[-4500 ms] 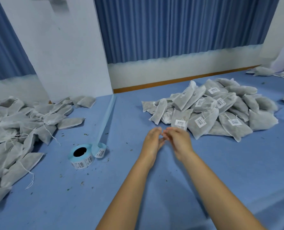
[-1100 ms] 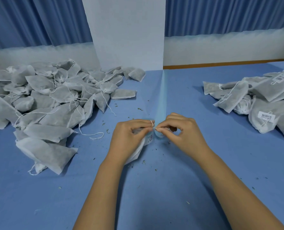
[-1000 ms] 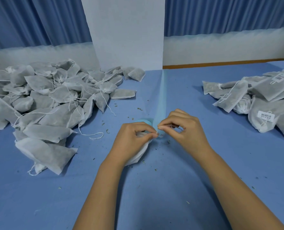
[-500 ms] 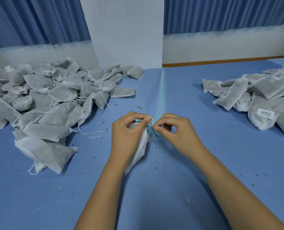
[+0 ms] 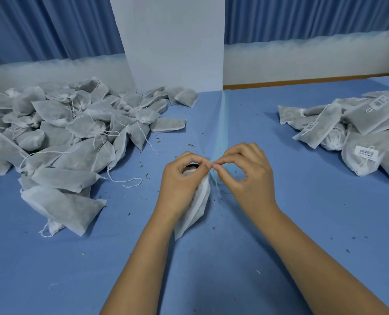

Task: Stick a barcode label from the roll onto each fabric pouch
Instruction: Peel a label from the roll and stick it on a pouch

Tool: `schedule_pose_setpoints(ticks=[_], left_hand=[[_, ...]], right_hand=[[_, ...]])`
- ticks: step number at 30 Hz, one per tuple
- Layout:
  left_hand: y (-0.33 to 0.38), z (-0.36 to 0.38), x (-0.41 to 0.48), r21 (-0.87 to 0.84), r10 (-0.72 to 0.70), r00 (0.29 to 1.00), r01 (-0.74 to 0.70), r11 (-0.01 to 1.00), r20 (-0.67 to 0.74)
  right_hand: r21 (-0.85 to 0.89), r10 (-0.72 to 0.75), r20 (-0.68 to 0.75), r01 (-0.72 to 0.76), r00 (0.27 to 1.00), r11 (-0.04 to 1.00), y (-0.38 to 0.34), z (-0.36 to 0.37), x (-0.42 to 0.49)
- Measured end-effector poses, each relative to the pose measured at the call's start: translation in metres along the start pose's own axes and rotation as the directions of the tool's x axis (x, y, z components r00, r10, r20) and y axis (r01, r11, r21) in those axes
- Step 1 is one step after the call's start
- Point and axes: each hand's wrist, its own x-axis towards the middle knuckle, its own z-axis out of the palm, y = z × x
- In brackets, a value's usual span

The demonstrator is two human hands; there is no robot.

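Observation:
My left hand (image 5: 180, 187) grips a white fabric pouch (image 5: 194, 208) that hangs down from under its palm. My right hand (image 5: 246, 178) pinches something small at the pouch's top, right against my left thumb; whether it is a label or the string I cannot tell. The label roll (image 5: 192, 166) is almost hidden behind my left hand; only a dark sliver of its core shows. Its pale blue backing strip (image 5: 222, 130) runs away from the hands toward the white pillar.
A big heap of unlabelled pouches (image 5: 63, 133) with loose strings fills the left of the blue table (image 5: 211, 258). A pile of barcode-labelled pouches (image 5: 352, 135) lies at the right. A white pillar (image 5: 173, 42) stands at the back centre. Small crumbs dot the cloth.
The view swung left from the labelled pile. My left hand picked up a pouch. In the last second both hands stayed together over the roll, fingertips shifting slightly at the pouch's top.

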Motion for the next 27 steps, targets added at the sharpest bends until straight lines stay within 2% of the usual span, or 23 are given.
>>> schedule_pose_setpoints(ticks=[8, 13, 16, 19, 27], left_hand=[[-0.0011, -0.0012, -0.0006, -0.036, -0.032, 0.999, 0.032, 0.999, 0.011], [0.0004, -0.0007, 0.0001, -0.018, -0.022, 0.999, 0.022, 1.000, 0.024], [0.0027, 0.0011, -0.0015, 0.021, -0.012, 1.000, 0.012, 1.000, 0.001], [0.0011, 0.0027, -0.0043, 0.021, -0.022, 0.998, 0.023, 1.000, -0.053], [0.0049, 0.0027, -0.0069, 0.024, -0.007, 0.999, 0.009, 1.000, -0.045]], right_hand=[[0.096, 0.085, 0.100, -0.095, 0.991, 0.991, -0.0049, -0.0034, 0.0022], [0.236, 0.298, 0.187, -0.337, 0.936, 0.912, -0.0031, -0.0051, 0.0042], [0.270, 0.367, 0.242, -0.426, 0.898, 0.864, -0.0013, -0.0049, 0.0058], [0.293, 0.391, 0.264, -0.459, 0.882, 0.839, -0.0038, -0.0026, 0.0034], [0.372, 0.442, 0.239, -0.502, 0.864, 0.780, -0.0059, -0.0005, 0.0003]])
